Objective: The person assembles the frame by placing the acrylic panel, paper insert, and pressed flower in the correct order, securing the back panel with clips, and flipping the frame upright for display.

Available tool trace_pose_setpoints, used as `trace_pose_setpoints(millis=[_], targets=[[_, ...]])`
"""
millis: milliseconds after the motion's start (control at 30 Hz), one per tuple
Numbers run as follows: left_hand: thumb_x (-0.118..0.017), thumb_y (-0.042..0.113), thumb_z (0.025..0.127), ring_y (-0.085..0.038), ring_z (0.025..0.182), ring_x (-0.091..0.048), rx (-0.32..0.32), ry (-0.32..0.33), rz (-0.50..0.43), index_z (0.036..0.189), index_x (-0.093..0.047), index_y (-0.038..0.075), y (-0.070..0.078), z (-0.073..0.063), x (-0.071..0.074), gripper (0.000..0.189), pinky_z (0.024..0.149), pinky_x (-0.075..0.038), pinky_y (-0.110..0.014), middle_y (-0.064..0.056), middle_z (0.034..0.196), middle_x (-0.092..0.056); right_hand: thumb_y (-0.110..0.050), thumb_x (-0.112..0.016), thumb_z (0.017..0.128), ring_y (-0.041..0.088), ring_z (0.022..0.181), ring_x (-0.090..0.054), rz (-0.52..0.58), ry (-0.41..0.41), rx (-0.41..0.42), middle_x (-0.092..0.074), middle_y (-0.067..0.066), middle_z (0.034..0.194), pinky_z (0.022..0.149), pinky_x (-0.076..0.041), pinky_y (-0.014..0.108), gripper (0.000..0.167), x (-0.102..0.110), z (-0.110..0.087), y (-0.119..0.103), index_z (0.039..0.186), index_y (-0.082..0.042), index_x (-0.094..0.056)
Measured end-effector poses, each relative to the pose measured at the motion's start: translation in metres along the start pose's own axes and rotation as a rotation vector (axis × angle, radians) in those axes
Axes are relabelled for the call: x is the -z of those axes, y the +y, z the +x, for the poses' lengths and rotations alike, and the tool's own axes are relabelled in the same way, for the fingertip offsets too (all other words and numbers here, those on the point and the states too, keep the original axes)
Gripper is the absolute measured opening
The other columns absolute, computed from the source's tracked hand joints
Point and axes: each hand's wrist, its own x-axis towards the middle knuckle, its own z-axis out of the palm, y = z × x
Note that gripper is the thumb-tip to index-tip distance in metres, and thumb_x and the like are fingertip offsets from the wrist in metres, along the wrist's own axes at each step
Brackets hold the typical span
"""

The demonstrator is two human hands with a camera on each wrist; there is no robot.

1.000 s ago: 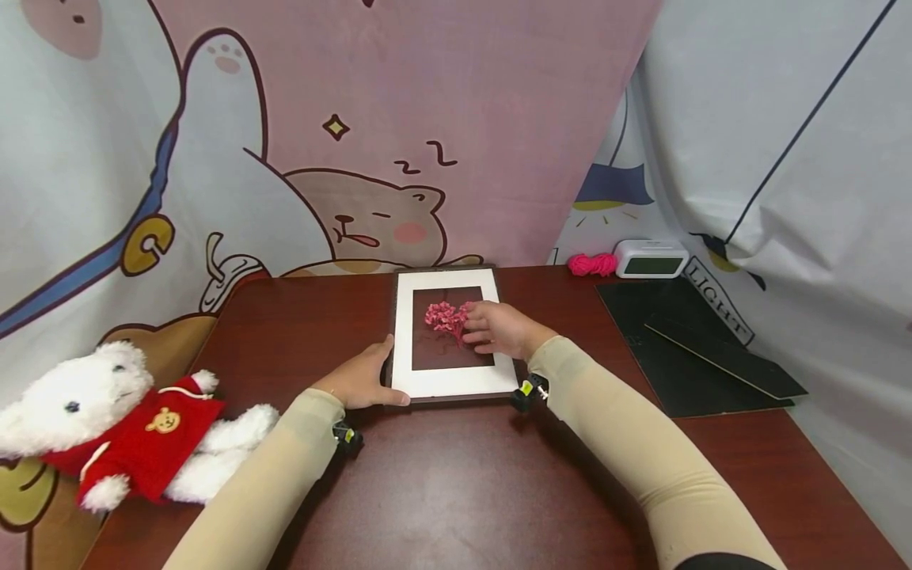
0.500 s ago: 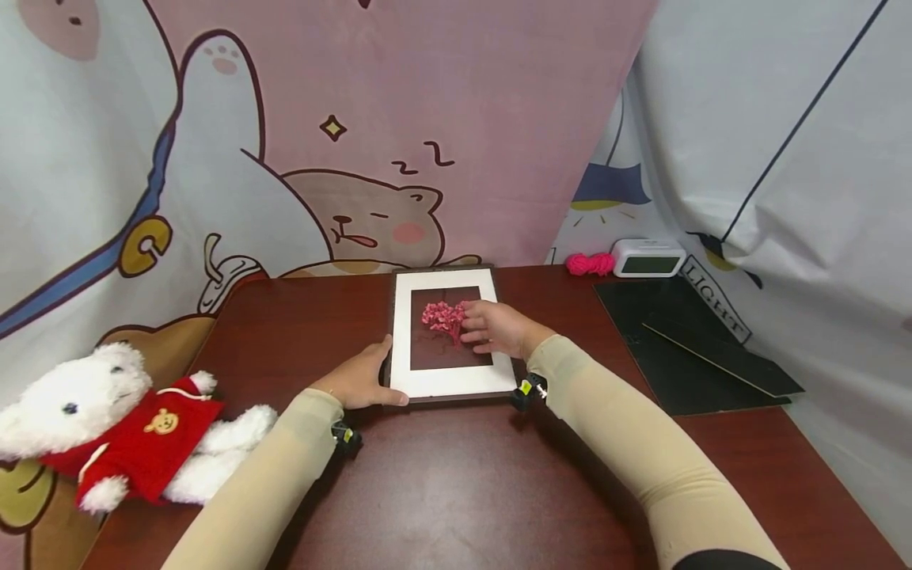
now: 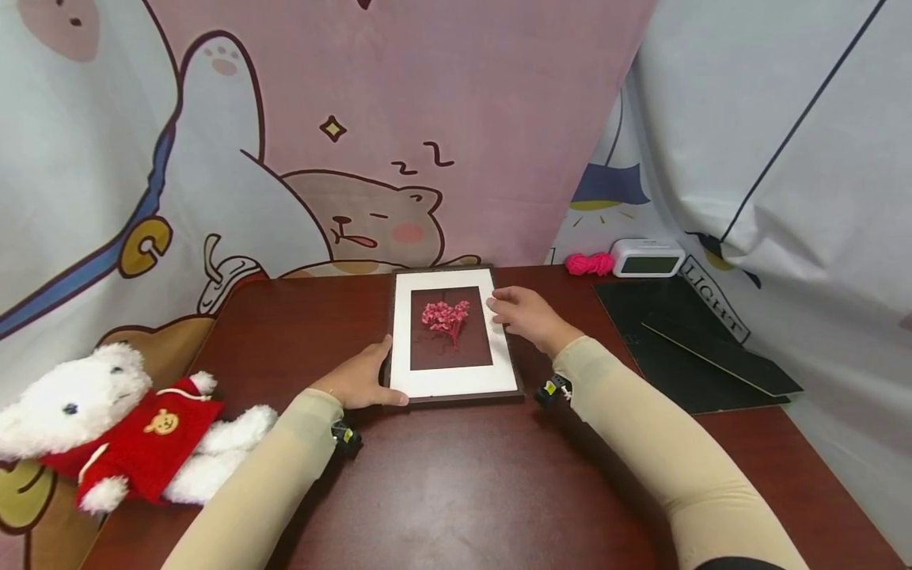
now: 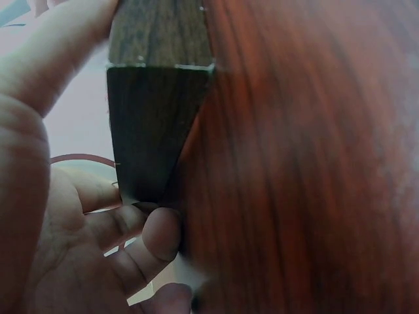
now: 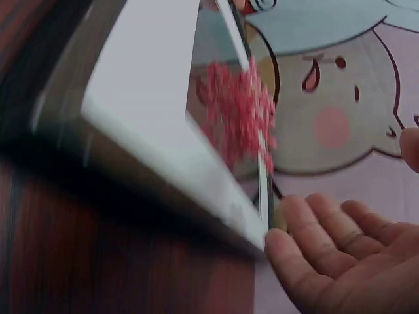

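And here's the dark-brown rectangular wood-look picture frame w/ its wide white border, flat on the glossy red-brown tabletop, nr the far edge. Left hand has the near-left corner gripped btwn thumb & fingers: thumb along the near edge, fingers at the left side. Left wrist cam gives what the head cam can't: grain on the frame's thick side, plus fingertips bent in vs it.

Over on the R, the bare right hand is at the frame's right border, fingers apart, holding nothing; head cam can't settle contact w/ the border. Right wrist cam, blurry, shows the open palm & the pink flower sprig standing proud of the dark panel; from above it looks nearly flat, approx mid-panel.

Far right, head cam only: black sheets, pink yarn bundle, white digital clock.
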Motion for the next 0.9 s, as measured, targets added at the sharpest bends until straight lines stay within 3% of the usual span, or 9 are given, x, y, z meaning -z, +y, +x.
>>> trace_pose_setpoints(millis=[200, 533, 700, 900], targets=[[-0.083, 0.066, 0.08, -0.041, 0.158, -0.027, -0.003, -0.005, -0.001, 0.168, -0.003, 0.0, -0.001, 0.001, -0.001, 0.137, 0.126, -0.03, -0.055, -0.027, 0.172, -0.019, -0.037, -0.069, 0.103, 0.036, 0.12, -0.066, -0.269, 0.213, 0.131, -0.068, 0.021, 0.134, 0.101, -0.055, 0.054, 0.053, 0.048, -0.008, 0.031, 0.142, -0.002, -0.061], [-0.085, 0.064, 0.079, -0.044, 0.157, -0.029, 0.004, 0.003, -0.015, 0.168, -0.004, -0.002, 0.0, -0.002, 0.0, 0.137, 0.124, -0.031, -0.058, -0.029, 0.172, -0.02, -0.045, -0.066, 0.104, 0.043, 0.121, -0.065, -0.414, 0.356, 0.06, -0.066, 0.03, 0.136, 0.099, -0.054, 0.058, 0.065, 0.142, -0.041, 0.067, 0.146, 0.003, -0.056], [-0.085, 0.063, 0.08, -0.044, 0.157, -0.029, 0.0, 0.004, -0.02, 0.168, -0.004, -0.002, 0.0, -0.002, 0.001, 0.136, 0.124, -0.031, -0.058, -0.029, 0.171, -0.02, -0.053, -0.065, 0.102, 0.05, 0.126, -0.06, -0.553, 0.364, 0.001, -0.061, 0.035, 0.139, 0.101, -0.05, 0.065, 0.075, 0.18, -0.058, 0.085, 0.147, 0.005, -0.051], [-0.085, 0.063, 0.08, -0.044, 0.157, -0.029, -0.003, 0.0, -0.014, 0.168, -0.004, -0.002, -0.001, -0.002, 0.001, 0.136, 0.125, -0.031, -0.057, -0.029, 0.172, -0.02, -0.064, -0.066, 0.097, 0.06, 0.131, -0.049, -0.776, 0.234, -0.139, -0.047, 0.042, 0.147, 0.105, -0.041, 0.074, 0.096, 0.217, -0.079, 0.113, 0.154, 0.008, -0.039]])
